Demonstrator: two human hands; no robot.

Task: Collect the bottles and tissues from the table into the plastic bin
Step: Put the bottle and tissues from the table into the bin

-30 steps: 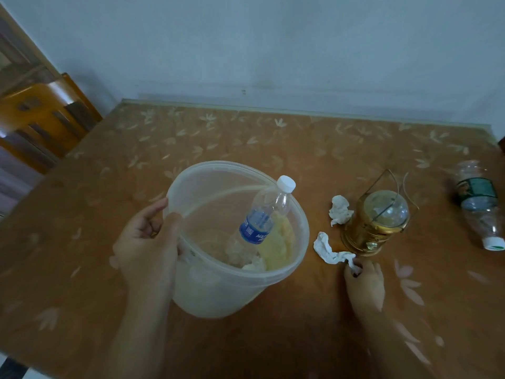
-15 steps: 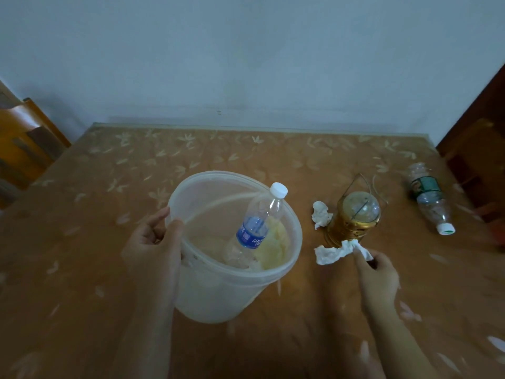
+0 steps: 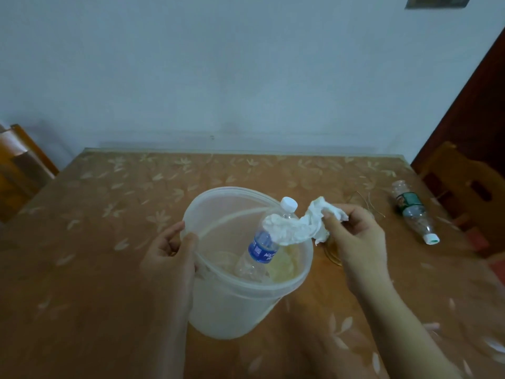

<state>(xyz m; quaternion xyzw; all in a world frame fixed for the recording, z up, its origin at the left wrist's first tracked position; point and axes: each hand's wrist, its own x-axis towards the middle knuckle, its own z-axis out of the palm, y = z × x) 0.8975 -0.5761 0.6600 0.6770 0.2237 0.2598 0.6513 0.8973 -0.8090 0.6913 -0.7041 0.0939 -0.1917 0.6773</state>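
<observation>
The right hand [image 3: 360, 239] held the light, limp tissues [image 3: 297, 228] pinched in its fingers [image 3: 329, 214] just above the plastic bin [image 3: 218, 310] rim, best gripped at the bunched end, while the left hand [image 3: 172, 255] fingers clasped that rim.

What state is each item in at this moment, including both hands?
Plastic bin: upright on the table, open.
Blue-label bottle: capped, leaning inside the bin.
Tissue: crumpled, held over the bin's rim.
Green-label bottle: capped, lying on the table.
Left hand: gripping the bin's rim.
Right hand: pinching the tissue.
</observation>
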